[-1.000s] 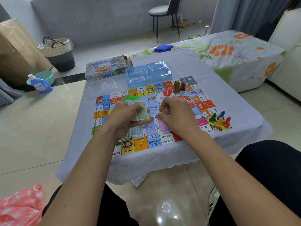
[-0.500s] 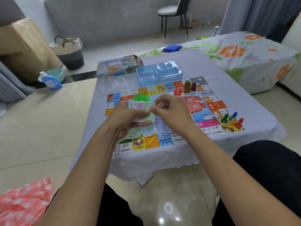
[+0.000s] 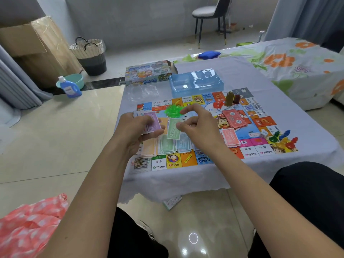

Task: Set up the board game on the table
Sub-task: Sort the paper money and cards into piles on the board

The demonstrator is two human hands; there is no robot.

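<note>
The colourful game board point(image 3: 260, 125) lies flat on the low table with the grey cloth point(image 3: 307, 131). My left hand point(image 3: 134, 131) grips a stack of play money point(image 3: 151, 121) with a purple note on top. My right hand point(image 3: 199, 125) pinches a single green note point(image 3: 173, 130) just right of that stack, above sorted piles of notes point(image 3: 165, 146) on the board's near side. Red notes point(image 3: 234, 118) lie to the right. Green plastic houses point(image 3: 173, 110) sit behind my hands. Coloured pawns point(image 3: 281, 139) and a die point(image 3: 264, 134) rest at the near right corner.
A clear blue plastic tray point(image 3: 195, 82) and the game box point(image 3: 147, 71) stand at the table's far side, with tall game pieces point(image 3: 231, 98) nearby. A flowered bedspread point(image 3: 288, 64) is to the right. A basket point(image 3: 90, 54), basin and bottle point(image 3: 69, 88) stand on the floor to the left.
My right hand has drawn a green note off the stack held by my left hand and carries it to the right. A purple note now tops the stack.
</note>
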